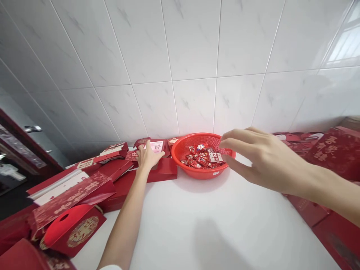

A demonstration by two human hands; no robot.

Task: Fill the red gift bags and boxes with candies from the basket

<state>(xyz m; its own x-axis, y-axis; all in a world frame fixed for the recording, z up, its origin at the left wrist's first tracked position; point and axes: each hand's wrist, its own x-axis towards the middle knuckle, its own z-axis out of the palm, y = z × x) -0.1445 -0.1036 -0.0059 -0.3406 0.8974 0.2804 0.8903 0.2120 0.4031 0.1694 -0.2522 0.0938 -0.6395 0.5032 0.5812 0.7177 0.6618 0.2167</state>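
My left hand [149,156] reaches to the red boxes along the wall, its fingers spread over a pink-and-white card [157,146]. Whether the fingertips touch it is hard to see. My right hand [257,159] hovers at the right side of a red plastic basket [202,173], thumb and fingers apart. Red-wrapped candies [197,155] fill the bottom of this basket. A small white packet with red characters [215,157] lies on top of them, close to my right thumb tip.
Red gift boxes [75,195] with gold and white print pile up on the left. More red boxes and bags [334,153] stack at the right edge. Behind the white table [180,217] rises a tiled wall [194,101]. A door handle [33,129] shows far left.
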